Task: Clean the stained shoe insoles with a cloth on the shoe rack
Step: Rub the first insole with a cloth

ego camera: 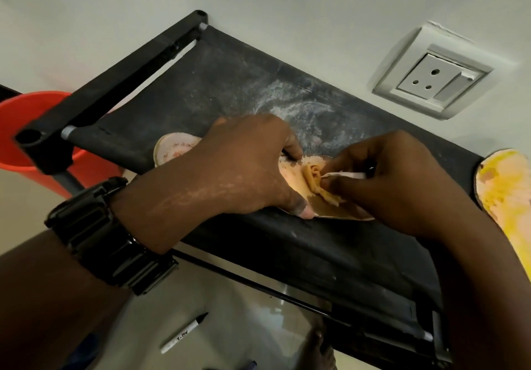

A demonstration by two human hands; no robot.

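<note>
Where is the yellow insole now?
In the head view, the yellow insole lies at the far right edge, at the right end of the rack, beyond the right hand.

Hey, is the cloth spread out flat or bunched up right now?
Bunched up: the cloth shows crumpled folds, pinched in the right hand on the insole.
</note>
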